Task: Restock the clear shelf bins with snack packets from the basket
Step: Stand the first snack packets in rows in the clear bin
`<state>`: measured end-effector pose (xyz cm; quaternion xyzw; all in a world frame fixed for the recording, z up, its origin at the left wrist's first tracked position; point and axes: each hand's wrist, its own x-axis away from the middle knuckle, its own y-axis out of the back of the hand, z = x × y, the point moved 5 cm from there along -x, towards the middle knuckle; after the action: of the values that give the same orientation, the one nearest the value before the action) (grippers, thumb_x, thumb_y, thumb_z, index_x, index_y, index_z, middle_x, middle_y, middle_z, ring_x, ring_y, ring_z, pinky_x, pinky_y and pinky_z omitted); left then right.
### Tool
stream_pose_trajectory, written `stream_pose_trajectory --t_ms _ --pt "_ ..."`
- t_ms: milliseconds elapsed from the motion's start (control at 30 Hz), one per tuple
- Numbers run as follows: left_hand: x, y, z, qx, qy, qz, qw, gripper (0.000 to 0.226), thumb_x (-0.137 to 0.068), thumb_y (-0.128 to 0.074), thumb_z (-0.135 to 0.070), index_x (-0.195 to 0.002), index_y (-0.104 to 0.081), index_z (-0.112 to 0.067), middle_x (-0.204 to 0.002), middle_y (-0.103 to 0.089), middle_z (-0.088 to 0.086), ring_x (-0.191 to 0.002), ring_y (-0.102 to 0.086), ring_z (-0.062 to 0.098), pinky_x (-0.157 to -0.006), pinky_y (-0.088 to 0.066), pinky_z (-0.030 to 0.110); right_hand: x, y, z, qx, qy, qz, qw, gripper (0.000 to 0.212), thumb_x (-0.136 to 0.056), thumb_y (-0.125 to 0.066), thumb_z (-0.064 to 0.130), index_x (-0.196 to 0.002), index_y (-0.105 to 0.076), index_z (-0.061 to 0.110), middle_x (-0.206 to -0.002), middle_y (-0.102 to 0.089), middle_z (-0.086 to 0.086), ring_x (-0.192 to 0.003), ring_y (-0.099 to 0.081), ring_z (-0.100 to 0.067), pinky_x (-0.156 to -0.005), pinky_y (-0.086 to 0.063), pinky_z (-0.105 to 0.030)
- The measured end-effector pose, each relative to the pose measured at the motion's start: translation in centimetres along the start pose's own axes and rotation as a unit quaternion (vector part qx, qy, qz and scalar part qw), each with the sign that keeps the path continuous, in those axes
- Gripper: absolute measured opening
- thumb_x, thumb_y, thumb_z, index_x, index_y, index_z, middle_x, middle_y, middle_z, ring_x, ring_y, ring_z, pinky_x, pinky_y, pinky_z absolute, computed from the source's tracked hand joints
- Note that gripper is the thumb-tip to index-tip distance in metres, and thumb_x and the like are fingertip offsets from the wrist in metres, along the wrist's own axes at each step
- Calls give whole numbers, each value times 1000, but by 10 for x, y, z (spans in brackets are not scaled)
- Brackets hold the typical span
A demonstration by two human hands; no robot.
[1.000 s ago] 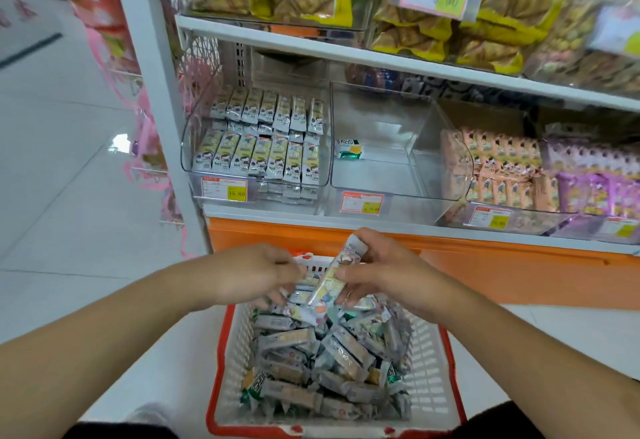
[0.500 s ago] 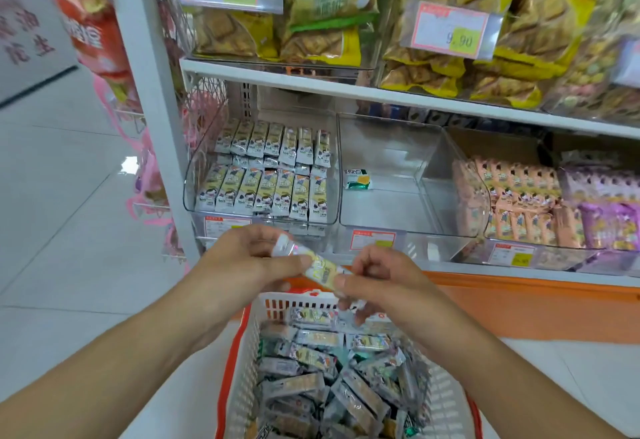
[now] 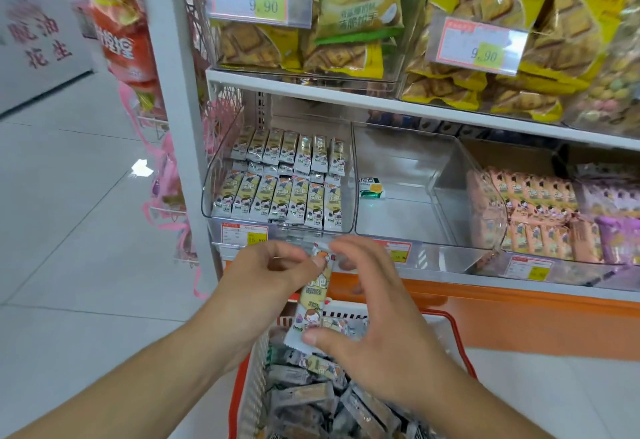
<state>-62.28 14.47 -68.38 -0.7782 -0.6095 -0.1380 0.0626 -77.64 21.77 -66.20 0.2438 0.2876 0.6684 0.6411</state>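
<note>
At frame centre, a packet [image 3: 313,303] stands nearly upright between both hands above the basket [image 3: 252,379]. The left hand [image 3: 266,276] pinches its top; the right hand [image 3: 374,321] grips it, thumb on its bottom, below the bin [image 3: 277,179].

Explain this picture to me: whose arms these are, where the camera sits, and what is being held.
No machine here: a person wears a camera on the head, so the view looks forward and down along their own bare arms. The left hand and right hand hold one packet between them, upright, over a basket full of similar packets. Ahead is a store shelf with clear bins. The left bin holds neat rows of matching packets. The middle bin has only a single small green pack. Bins further right hold pink and purple packets.
</note>
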Motion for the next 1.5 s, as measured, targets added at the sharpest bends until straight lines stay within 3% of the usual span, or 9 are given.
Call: stream_pose_trajectory --t_ms 233,300,367,467,667,800,1200,1333,1500 --pt "-6 9 -6 2 3 41 999 33 -90 -75 -51 -101 -73 -21 -100 -77 7 -92 -75 28 -87 -62 48 -11 5 7 13 1 -13 1000 81 -82 -86 47 -143 -32 59 -146 -30 43 -134 -33 18 -104 -29 -7" --pt "-15 30 -21 -150 -55 24 987 36 -97 -57 -61 -108 -67 -29 -106 -73 -4 -98 -72 19 -94 -56 46 -26 13 10 14 -12 -31 999 79 -82 -86 48 -138 -33 63 -141 -37 40 -128 -41 13 -104 -35 -16" --pt "-23 58 -38 -356 -129 -24 925 43 -102 -39 -63 -125 -59 -33 -129 -62 -9 -114 -61 13 -101 -49 38 -53 19 16 19 -11 -48 999 75 -81 -87 47 -136 -36 59 -135 -43 37 -122 -46 11 -102 -39 -20" --pt "-36 93 -40 -479 -117 -19 869 60 -101 -24 -66 -138 -53 -29 -144 -51 -9 -129 -52 15 -107 -44 36 -111 17 27 35 3 -44 998 70 -82 -87 42 -137 -44 46 -129 -49 26 -116 -51 5 -96 -43 -23" --pt "-43 110 -40 -493 -104 13 864 55 -101 -25 -67 -115 -62 -30 -118 -62 -12 -107 -59 8 -96 -49 35 -218 -30 47 61 -3 55 997 72 -85 -87 38 -143 -46 32 -134 -51 5 -124 -54 -18 -99 -50 -37" --pt "-47 113 -42 -497 -111 22 860 53 -102 -28 -65 -125 -63 -33 -127 -63 -15 -115 -58 9 -99 -48 32 -250 -61 49 50 9 95 994 63 -84 -88 36 -136 -51 31 -120 -59 10 -115 -60 -15 -96 -54 -38" --pt "-50 108 -43 -504 -131 30 853 51 -105 -31 -61 -138 -58 -33 -140 -58 -10 -121 -56 11 -102 -47 32 -251 -70 45 98 59 78 990 69 -92 -77 45 -151 -46 25 -154 -43 7 -138 -45 -12 -104 -32 -21" --pt "-44 104 -45 -496 -154 28 854 49 -104 -33 -61 -134 -60 -33 -129 -60 -10 -113 -58 11 -98 -50 35 -229 -57 43 56 65 57 995 57 -93 -77 44 -143 -53 31 -151 -45 12 -137 -47 -10 -113 -40 -31" --pt "-34 82 -35 -504 -172 70 844 40 -103 -35 -60 -93 -60 -29 -88 -61 -7 -85 -58 14 -78 -50 36 -162 -28 33 28 91 -30 995 24 -95 -74 31 -116 -64 27 -115 -56 11 -102 -58 -4 -82 -43 -16"
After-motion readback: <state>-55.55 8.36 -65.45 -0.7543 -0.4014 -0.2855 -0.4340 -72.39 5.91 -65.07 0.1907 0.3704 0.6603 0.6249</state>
